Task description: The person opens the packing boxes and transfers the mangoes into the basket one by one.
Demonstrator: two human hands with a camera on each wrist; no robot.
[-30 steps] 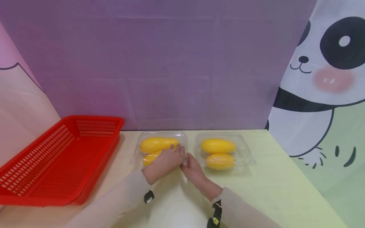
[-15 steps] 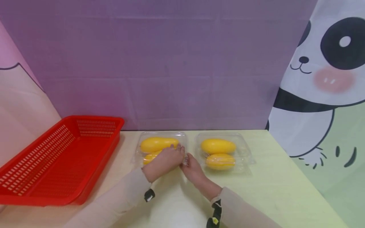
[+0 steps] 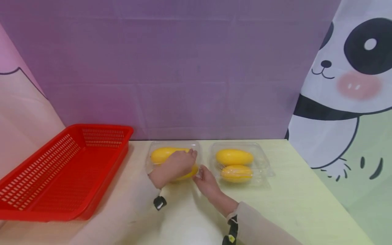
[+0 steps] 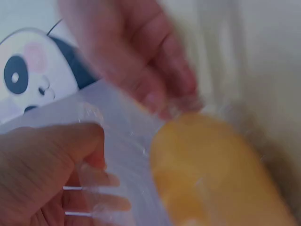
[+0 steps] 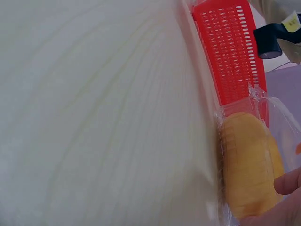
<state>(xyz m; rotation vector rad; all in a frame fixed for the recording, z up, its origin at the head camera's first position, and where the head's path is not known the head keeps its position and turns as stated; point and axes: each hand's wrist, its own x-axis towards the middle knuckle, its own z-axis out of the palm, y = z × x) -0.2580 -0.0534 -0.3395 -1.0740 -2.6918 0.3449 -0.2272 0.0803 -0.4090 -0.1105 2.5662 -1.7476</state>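
At the table's back stands a clear plastic clamshell box [image 3: 149, 166] with two smooth, oblong yellow fruits in it, the rear fruit [image 3: 162, 155] and the front fruit [image 3: 191, 172]. My left hand [image 3: 176, 163] is over the box and grips its clear lid [image 4: 127, 146] between thumb and fingers, seen through the plastic in the left wrist view. The lid stands raised off the front fruit. My right hand [image 3: 208, 183] pinches the box's front right corner, its fingertips close by the end of the front fruit [image 5: 247, 165].
To the right stands a second clear clamshell box [image 3: 261, 170], shut over two yellow fruits [image 3: 235, 157]. A large red plastic basket [image 3: 61, 183] takes up the table's left side. A purple cloth [image 3: 183, 85] hangs behind the table [image 3: 291, 204].
My left hand has risen and shifted slightly back, lifting the lid, so more of the front fruit shows. My right hand has stayed at the corner.
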